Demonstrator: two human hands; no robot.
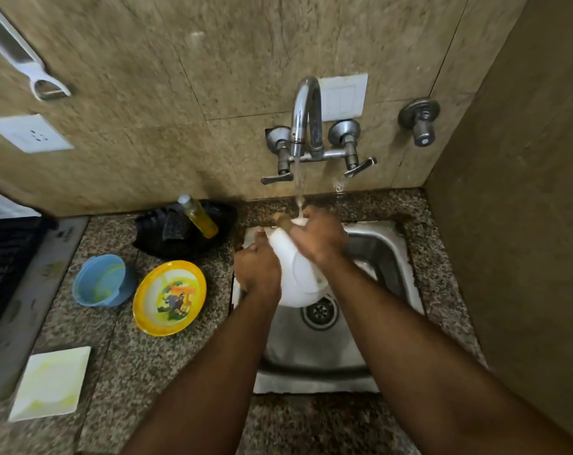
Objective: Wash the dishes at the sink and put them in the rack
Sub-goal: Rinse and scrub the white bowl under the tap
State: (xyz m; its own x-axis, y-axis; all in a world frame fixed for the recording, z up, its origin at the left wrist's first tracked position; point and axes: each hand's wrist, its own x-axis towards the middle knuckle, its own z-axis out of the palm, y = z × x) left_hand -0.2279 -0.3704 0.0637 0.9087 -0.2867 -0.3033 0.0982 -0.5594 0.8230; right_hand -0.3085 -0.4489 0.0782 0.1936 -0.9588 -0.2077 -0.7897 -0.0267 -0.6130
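**Hidden and cut-off regions at the sink**

The left hand and right hand covered much of the white dish; their fingers lay behind it. The dark rack ran off the left edge.

A peeler with a white handle hangs on the stone wall at upper left, above a white socket plate. A white switch plate sits on the wall higher up to the right, and a separate round metal valve is mounted near the right corner. On the speckled table, against its back edge, a black tray holds a dark scrub pad and a tilted bottle of yellow liquid.
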